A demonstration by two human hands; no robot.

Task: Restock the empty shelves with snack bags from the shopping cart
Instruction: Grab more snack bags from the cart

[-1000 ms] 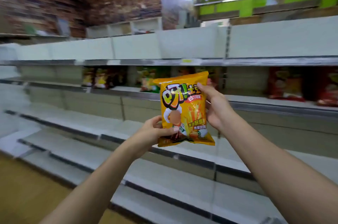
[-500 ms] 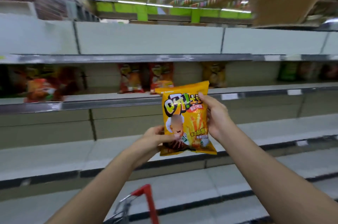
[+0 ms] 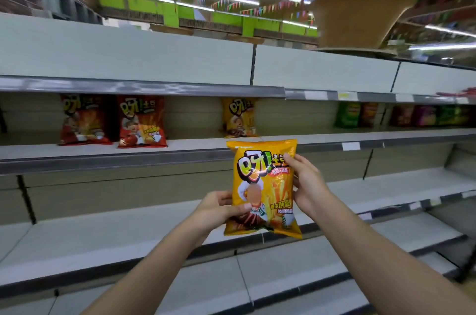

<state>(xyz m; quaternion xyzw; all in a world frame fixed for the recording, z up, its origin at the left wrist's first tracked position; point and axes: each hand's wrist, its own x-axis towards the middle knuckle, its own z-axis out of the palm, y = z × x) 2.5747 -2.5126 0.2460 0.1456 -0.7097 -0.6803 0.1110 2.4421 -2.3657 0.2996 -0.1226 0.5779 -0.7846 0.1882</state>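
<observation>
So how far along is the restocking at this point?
Early. Done: two red bags and one yellow bag stand on the second shelf, with a few mixed bags further right. In hand: another yellow bag, the held bag, gripped by the left hand and right hand. Left: the lower shelves are bare.
</observation>
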